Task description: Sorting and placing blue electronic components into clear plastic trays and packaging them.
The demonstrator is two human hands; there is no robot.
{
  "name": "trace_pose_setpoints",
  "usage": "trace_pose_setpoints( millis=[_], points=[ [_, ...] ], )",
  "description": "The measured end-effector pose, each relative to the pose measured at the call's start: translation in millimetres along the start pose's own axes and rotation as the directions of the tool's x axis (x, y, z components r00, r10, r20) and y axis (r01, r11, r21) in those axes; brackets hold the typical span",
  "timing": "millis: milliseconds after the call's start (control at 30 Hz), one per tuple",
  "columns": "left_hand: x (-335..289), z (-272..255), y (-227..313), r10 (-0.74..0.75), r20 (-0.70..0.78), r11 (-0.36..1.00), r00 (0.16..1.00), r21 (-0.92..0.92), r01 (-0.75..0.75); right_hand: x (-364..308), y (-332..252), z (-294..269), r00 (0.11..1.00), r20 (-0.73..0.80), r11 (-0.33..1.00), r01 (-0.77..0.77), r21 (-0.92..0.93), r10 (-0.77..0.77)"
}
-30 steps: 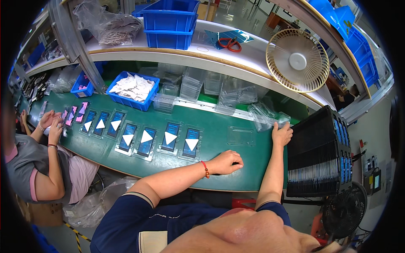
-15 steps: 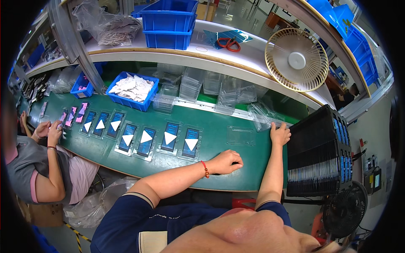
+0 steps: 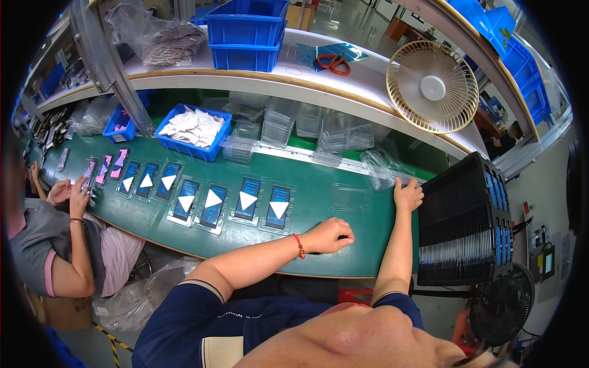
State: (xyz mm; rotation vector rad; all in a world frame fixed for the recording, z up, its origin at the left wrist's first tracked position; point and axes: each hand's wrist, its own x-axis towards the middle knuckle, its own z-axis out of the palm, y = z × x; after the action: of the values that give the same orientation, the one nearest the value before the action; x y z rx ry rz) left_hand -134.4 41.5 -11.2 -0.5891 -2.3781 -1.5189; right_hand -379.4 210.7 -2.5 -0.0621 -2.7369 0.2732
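My left hand (image 3: 331, 235), a red beaded bracelet at its wrist, rests on the green tabletop (image 3: 307, 202) with its fingers curled in and nothing visible in them. Further right, my right hand (image 3: 408, 194) lies on the table with its fingers apart, close to a loose pile of clear plastic trays (image 3: 377, 167) and beside a black slotted rack (image 3: 454, 227). An empty clear plastic tray (image 3: 350, 197) lies between and beyond my hands. Leftward runs a row of phone-like dark panels in clear trays, each bearing a white triangular piece; the nearest panel (image 3: 279, 199) is left of my left hand.
A blue bin (image 3: 178, 147) of white pieces stands at the back, with stacked clear trays (image 3: 279, 122) beside it. Above, a shelf (image 3: 257, 78) carries blue bins (image 3: 245, 56), red scissors (image 3: 332, 64) and a fan (image 3: 432, 88). A co-worker's hands (image 3: 70, 195) handle a small piece at left.
My two hands stay where they were. At the far left, the co-worker's hands have shifted slightly.
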Motion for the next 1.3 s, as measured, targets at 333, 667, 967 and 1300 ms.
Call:
trace_pose_setpoints(
  millis=[333,667,967,1300],
  points=[
    [0.0,0.1,-0.1,0.003,0.004,1.000,1.000,-0.003,-0.003,0.6,1.7,2.2,1.000,-0.006,1.000,0.007,-0.005,-0.007],
    [-0.4,0.4,-0.5,0.004,-0.004,1.000,1.000,-0.001,-0.004,0.9,2.1,3.8,1.000,-0.007,1.000,0.007,-0.012,-0.007],
    [1.5,-4.7,7.1,-0.078,0.049,0.997,0.996,-0.026,0.079,0.1,1.7,3.5,1.000,-0.013,1.000,0.012,-0.006,-0.012],
    [-0.5,-0.1,0.7,-0.027,0.015,1.000,1.000,-0.006,0.027,1.0,4.6,7.0,0.999,-0.035,1.000,0.023,-0.004,-0.024]
  ],
)
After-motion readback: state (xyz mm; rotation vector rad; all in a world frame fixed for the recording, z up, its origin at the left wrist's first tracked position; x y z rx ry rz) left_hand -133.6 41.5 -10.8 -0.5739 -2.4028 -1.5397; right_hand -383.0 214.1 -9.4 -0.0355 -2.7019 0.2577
